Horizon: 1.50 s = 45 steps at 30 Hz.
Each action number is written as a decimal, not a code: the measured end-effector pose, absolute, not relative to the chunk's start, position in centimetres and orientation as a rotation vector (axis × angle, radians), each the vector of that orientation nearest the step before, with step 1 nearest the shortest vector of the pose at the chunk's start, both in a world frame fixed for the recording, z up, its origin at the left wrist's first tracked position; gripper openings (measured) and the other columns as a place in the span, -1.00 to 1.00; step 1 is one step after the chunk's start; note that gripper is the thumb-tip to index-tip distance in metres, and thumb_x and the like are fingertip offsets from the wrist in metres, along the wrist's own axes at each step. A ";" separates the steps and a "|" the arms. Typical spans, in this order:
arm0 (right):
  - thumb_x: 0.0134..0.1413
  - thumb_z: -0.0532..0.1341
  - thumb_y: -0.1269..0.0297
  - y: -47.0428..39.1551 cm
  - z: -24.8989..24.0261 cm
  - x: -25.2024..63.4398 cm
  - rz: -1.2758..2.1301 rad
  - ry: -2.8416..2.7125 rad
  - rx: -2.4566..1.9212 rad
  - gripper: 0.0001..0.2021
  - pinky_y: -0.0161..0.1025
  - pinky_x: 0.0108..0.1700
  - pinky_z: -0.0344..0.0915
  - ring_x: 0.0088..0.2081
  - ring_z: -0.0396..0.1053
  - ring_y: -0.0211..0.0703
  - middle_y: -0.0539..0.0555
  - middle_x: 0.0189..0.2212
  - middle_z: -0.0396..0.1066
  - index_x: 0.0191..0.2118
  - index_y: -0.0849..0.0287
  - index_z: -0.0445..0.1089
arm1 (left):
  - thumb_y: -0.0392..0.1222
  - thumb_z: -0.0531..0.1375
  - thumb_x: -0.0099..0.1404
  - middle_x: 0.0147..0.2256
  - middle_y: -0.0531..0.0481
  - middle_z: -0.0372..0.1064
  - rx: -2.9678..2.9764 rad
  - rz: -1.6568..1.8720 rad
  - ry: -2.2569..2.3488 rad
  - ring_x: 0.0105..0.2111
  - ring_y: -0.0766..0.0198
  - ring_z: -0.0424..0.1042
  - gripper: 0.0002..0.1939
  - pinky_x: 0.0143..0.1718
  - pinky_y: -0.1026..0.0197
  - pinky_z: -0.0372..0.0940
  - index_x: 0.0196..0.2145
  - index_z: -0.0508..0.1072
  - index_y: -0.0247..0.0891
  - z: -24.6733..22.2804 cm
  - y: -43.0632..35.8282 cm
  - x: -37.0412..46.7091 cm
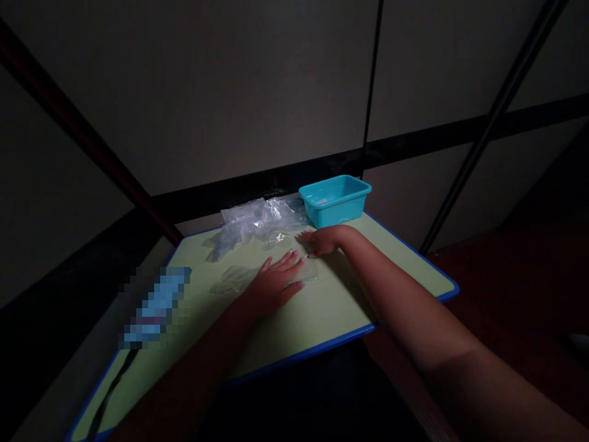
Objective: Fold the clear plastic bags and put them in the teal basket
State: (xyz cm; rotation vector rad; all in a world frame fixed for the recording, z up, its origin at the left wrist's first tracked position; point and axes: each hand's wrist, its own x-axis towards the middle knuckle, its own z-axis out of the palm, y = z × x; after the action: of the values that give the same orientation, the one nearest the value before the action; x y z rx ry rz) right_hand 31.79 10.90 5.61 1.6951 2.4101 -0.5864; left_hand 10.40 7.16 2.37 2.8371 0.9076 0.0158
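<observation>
A clear plastic bag (234,277) lies flat on the pale yellow-green table. My left hand (275,283) rests palm down over its right part, fingers stretched out and spread. Just beyond it, my right hand (326,240) reaches in from the right, low over the table near the bag's far edge. Its fingers point left with the thumb apart from them, and I see nothing clearly held. Behind both hands sits a crumpled pile of clear plastic bags (257,221). Beside that pile, close to my right hand, stands a turquoise plastic basket (338,212).
The table (197,325) has a blue edge and stands against a panelled wall (257,92). At its left lies a pixelated blue object (159,304) with a dark strap (113,387). The light is dim, and a dark red floor (515,294) shows at right.
</observation>
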 end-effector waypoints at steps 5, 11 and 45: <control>-0.04 0.23 0.31 11.2 5.7 32.5 -0.552 2.382 1.664 -0.15 -0.15 0.23 -0.04 0.26 -0.05 0.11 0.15 0.31 -0.20 0.33 0.19 -0.19 | 0.10 -0.17 0.38 0.31 -0.03 -0.24 2.834 -0.068 0.836 0.30 0.10 -0.22 -0.45 0.21 -0.26 -0.31 0.27 -0.02 -0.06 2.5 6.6 9.8; -0.20 0.35 0.22 11.4 5.4 33.0 -0.566 2.423 1.655 0.01 -0.05 0.25 -0.09 0.27 -0.12 0.18 0.21 0.31 -0.25 0.33 0.21 -0.21 | 0.17 -0.16 0.37 0.31 -0.04 -0.27 2.817 -0.079 0.798 0.30 0.08 -0.23 -0.42 0.21 -0.22 -0.28 0.27 -0.04 -0.03 2.2 6.5 9.7; -0.30 0.40 0.18 11.3 5.5 32.1 -0.630 2.364 1.694 0.11 -0.03 0.26 -0.14 0.28 -0.22 0.21 0.29 0.31 -0.27 0.33 0.28 -0.24 | 0.16 -0.15 0.36 0.31 -0.08 -0.27 2.817 -0.095 0.803 0.30 0.08 -0.25 -0.40 0.21 -0.22 -0.25 0.28 -0.04 -0.06 2.6 6.0 9.7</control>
State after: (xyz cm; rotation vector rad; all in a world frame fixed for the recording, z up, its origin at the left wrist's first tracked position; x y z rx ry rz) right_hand 32.10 11.27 5.49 1.6941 2.3643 -0.6305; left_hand 9.65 5.98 2.64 2.8172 0.8025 -0.0951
